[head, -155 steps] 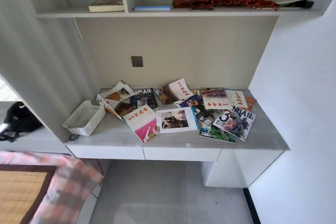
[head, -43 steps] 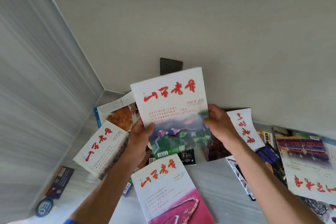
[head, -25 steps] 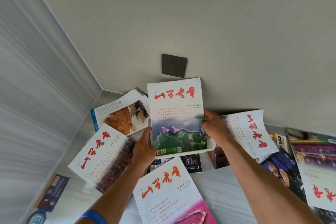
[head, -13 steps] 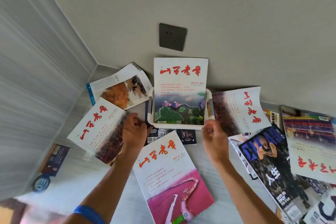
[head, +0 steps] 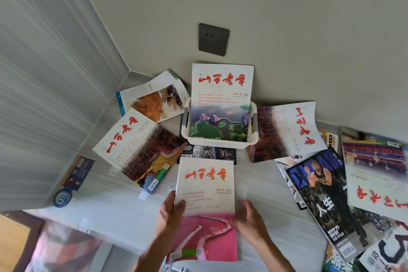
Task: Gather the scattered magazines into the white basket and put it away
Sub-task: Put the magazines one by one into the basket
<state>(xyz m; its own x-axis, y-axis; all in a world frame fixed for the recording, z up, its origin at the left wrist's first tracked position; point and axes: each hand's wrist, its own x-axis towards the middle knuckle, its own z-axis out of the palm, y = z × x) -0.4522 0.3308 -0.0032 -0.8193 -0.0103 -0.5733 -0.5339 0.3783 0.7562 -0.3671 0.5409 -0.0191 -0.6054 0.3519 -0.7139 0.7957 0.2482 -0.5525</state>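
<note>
Head view shows us the pale grey worktop (head: 123, 212) set into a corner, with magazines strewn across it. At the right edge lie the biggest covers, a white one with red script (head: 375, 174) overlapping a dark basketball magazine (head: 324, 194). To the left, a magazine with a reddish-brown photo (head: 136, 146) lies slanted, and another with an orange picture (head: 152, 97) sits behind it toward the corner. The white basket (head: 220, 143) stands against the back wall, below a dark wall socket (head: 213, 40); one magazine with a green landscape cover (head: 220, 104) stands upright in it, leaning on the wall. Nearest to us lies the pink-bottomed magazine (head: 207, 207). Our left hand (head: 171, 212) grips its left edge, thumb on the cover. Our right hand (head: 249, 216) is at its right edge, blurred, so we cannot tell whether it grips.
</note>
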